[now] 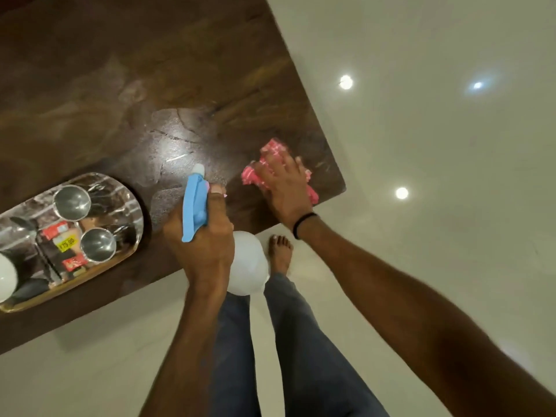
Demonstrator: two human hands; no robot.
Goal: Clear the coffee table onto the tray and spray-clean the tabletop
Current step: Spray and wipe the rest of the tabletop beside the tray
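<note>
My left hand (201,236) grips a spray bottle with a blue trigger head (194,203) and a white body (248,263), its nozzle aimed at the dark wooden coffee table (120,85). A wet, shiny patch lies on the tabletop just ahead of the nozzle. My right hand (281,185) presses a crumpled pink cloth (272,158) flat onto the table near its right corner. An oval mirrored tray (126,191) sits at the left of the table. It holds two steel cups (72,202), a spoon, small packets and a white object.
The table's near edge and right corner border a pale glossy floor (421,145) that reflects ceiling lights. My legs in blue trousers and a bare foot (279,251) stand close to the near edge.
</note>
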